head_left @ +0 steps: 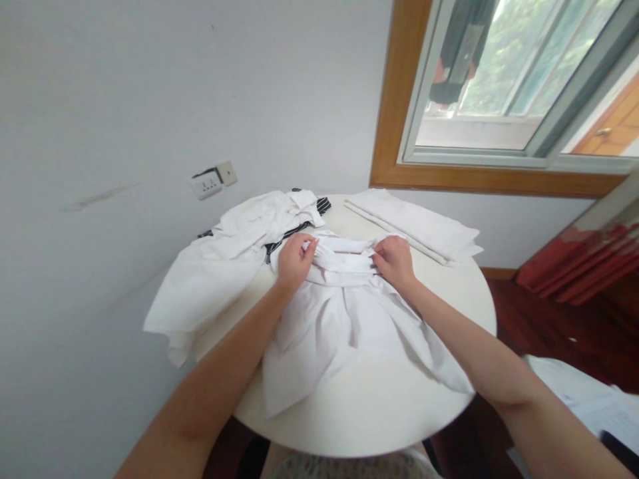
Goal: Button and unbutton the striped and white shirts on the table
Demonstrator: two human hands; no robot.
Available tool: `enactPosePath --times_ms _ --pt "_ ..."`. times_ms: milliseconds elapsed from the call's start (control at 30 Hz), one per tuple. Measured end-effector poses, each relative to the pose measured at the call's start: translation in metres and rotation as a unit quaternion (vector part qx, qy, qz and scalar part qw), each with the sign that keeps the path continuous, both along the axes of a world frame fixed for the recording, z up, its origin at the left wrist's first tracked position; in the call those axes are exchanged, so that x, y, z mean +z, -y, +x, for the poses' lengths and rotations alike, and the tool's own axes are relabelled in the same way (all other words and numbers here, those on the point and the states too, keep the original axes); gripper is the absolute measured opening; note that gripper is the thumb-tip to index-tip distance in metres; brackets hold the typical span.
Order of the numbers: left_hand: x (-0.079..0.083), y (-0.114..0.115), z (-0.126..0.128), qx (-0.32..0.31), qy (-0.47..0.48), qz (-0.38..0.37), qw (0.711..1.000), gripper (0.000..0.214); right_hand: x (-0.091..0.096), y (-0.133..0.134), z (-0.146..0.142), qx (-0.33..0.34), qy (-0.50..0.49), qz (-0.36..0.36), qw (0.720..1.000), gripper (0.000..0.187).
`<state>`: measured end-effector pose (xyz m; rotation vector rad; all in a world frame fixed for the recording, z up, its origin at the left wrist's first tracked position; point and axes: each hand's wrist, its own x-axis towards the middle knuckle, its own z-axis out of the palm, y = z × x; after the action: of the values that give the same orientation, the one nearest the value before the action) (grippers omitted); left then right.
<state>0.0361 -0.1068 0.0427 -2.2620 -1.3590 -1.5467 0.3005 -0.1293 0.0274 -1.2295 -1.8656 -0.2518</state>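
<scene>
On the bench [374, 416], a white garment [327, 326] is spread, its loose folds fanned toward the near edge. Beyond these, its gathered band [344, 263] is laid with long axis side to side between the two hands, one end pinched in the left hand's [297, 259] grip, the other in the right hand's [393, 258], neither clearly nearer. Farther back, a pile [234, 233] of white clothes is seen to the left, a folded cloth [412, 223] to the right, the window [499, 80] behind.

Single head-worn view, facing forward, down onto table [369, 412].
</scene>
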Motion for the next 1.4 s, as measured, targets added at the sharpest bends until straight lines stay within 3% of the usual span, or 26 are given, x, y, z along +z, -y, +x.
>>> enactPosePath --times_ms 200,433,567,667,767,867,933,1100,1233,1400 --pt "0.002 -0.013 -0.012 0.07 0.083 0.02 0.994 0.019 0.012 0.003 0.016 -0.064 -0.024 0.05 0.996 0.011" --pt "0.01 0.014 0.012 0.058 -0.077 0.054 0.994 0.032 0.009 0.007 0.006 -0.056 0.031 0.026 0.998 0.004" --pt "0.01 0.033 0.031 -0.055 -0.236 0.006 0.97 0.03 0.007 0.008 -0.003 -0.044 0.074 -0.001 0.996 0.023" --pt "0.004 0.039 0.04 -0.093 -0.312 -0.033 0.945 0.044 0.006 0.01 -0.007 0.022 0.136 -0.002 0.99 0.039" --pt "0.001 0.038 0.041 -0.142 -0.369 -0.039 0.917 0.03 0.005 0.009 -0.007 0.05 0.182 0.001 0.982 0.028" --pt "0.004 0.038 0.039 -0.242 -0.409 -0.036 0.879 0.021 0.005 0.006 -0.004 0.005 0.168 0.004 0.986 0.019" --pt "0.007 0.039 0.037 -0.282 -0.408 -0.038 0.868 0.021 0.006 0.004 0.0 -0.026 0.156 0.011 0.987 0.019" --pt "0.017 0.042 0.029 -0.319 -0.355 -0.075 0.876 0.021 0.014 0.001 0.009 -0.086 0.146 0.035 0.985 0.02" --pt "0.028 0.046 0.021 -0.374 -0.266 -0.168 0.872 0.02 0.017 -0.002 0.021 -0.148 0.113 0.036 0.982 0.021" --pt "0.039 0.043 0.011 -0.434 -0.238 -0.339 0.8 0.038 0.019 -0.006 0.035 -0.192 0.106 0.037 0.975 0.021"
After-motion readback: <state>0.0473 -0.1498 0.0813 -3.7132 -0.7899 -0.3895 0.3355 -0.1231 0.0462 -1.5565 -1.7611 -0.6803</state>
